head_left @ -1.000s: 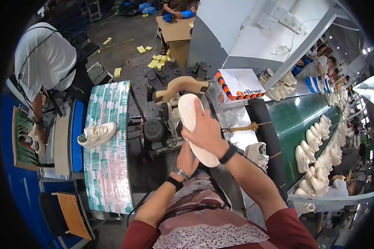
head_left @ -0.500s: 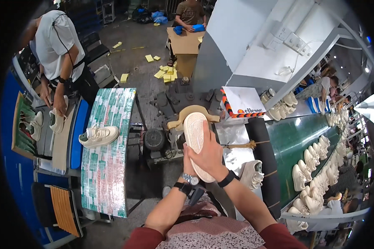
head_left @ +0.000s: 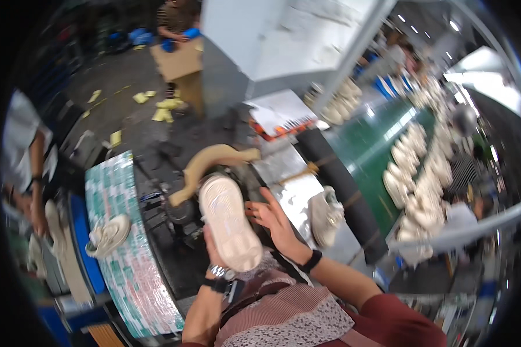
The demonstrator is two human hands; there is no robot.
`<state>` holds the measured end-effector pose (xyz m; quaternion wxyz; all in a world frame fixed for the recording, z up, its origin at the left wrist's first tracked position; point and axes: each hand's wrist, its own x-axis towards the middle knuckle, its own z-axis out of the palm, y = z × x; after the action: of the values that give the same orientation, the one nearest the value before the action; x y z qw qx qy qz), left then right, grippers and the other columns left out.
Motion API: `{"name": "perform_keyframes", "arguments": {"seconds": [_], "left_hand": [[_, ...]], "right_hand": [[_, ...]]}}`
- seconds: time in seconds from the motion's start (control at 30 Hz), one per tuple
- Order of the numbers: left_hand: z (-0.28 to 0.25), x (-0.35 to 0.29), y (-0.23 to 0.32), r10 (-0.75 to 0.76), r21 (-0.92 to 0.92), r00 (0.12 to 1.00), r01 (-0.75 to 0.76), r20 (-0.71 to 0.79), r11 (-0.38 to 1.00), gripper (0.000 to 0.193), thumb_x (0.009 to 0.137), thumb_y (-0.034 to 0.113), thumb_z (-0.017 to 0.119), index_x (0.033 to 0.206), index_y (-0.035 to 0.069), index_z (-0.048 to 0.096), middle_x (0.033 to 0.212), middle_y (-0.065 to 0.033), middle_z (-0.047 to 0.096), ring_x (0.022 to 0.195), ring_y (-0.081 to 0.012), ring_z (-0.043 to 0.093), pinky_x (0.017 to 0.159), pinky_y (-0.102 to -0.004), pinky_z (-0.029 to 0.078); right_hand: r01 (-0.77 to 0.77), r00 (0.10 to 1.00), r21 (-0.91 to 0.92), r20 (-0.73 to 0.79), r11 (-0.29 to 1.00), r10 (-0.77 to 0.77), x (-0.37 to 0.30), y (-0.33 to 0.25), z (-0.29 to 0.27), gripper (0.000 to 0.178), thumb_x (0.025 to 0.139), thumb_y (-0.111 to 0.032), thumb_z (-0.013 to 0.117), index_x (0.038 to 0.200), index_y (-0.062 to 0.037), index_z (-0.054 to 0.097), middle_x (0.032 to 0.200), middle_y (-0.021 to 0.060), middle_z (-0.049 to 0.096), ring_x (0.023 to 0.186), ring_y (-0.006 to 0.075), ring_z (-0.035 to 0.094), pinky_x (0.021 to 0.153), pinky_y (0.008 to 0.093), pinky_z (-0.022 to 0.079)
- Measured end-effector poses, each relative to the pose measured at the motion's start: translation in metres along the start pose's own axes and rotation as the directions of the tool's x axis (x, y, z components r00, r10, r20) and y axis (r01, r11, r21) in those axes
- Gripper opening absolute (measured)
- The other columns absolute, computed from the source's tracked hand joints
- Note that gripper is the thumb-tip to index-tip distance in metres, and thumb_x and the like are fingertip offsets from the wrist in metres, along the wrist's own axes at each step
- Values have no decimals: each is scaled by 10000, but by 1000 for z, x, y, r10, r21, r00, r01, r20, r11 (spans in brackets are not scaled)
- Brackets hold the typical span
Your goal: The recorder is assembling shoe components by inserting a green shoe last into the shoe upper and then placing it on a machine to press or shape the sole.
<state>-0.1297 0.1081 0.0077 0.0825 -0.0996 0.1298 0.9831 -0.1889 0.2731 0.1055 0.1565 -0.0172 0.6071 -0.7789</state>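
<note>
A cream sneaker [head_left: 228,222] is held up before me with its pale patterned sole facing me. My left hand [head_left: 212,246] grips it from the left side, its fingers mostly hidden behind the shoe. My right hand [head_left: 276,225] is off the sneaker, just to the right of it, its fingers stretched and apart with nothing in them. Right beyond the shoe's toe curves a tan padded arch [head_left: 214,157] on a dark machine. Another cream sneaker [head_left: 325,217] rests on the shiny metal plate [head_left: 289,188] to the right of my right hand.
At left, a sneaker [head_left: 108,236] lies on a green-and-white taped board [head_left: 142,277]; a co-worker [head_left: 26,150] stands beyond. A white-and-orange box [head_left: 281,113] sits ahead. On the right, a black roller [head_left: 347,194] edges a green conveyor [head_left: 359,139] carrying many white shoes.
My right hand has let go of the sneaker and moved to its right, fingers spreading. The left hand still holds the shoe. The whole view has swung to the right and blurred.
</note>
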Motion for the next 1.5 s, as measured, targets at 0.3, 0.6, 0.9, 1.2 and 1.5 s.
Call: {"name": "perform_keyframes", "arguments": {"seconds": [0.3,0.6,0.9,1.2,1.5], "left_hand": [[-53,-97,54,-257,780,926,372,-276,503,804,649,29,911,1360,-13,539,1246,-113,658,1175,-234,624,1012,-385,515],[-32,96,-65,145,978,983,-81,110,-193,535,740,202,875,1174,-8,641,1111,-188,699,1020,-383,660,918,-441,505],[54,214,-254,75,744,899,-308,432,-593,740,771,120,763,1430,-44,466,1423,-268,495,1349,-452,423,1150,-516,332],[52,165,-367,304,906,919,333,-250,-262,720,659,233,886,1241,-41,562,1222,-227,620,1117,-355,618,959,-456,493],[83,69,-209,-216,500,972,233,-93,834,493,943,245,662,1355,-5,557,1213,-80,682,1052,-182,663,906,-342,543]], "right_hand": [[-396,916,411,235,821,324,80,39,67,963,803,-299,829,1533,-44,255,1440,159,458,1291,267,499,1065,439,460],[188,922,-365,-254,912,-292,-61,-2,-128,1162,710,-207,843,1610,-17,132,1533,222,396,1442,305,398,1193,386,315],[-732,475,-564,-825,384,-307,-213,117,-350,854,814,-250,791,1499,0,346,1374,219,479,1254,425,464,1049,508,382],[-438,550,-680,-720,588,-424,-182,104,-354,737,801,-255,758,1406,21,441,1332,228,483,1236,423,459,1079,501,370],[73,926,164,-377,984,-6,-62,23,-223,972,878,-13,653,1648,-77,63,1571,193,370,1376,283,476,1123,401,420]]}}
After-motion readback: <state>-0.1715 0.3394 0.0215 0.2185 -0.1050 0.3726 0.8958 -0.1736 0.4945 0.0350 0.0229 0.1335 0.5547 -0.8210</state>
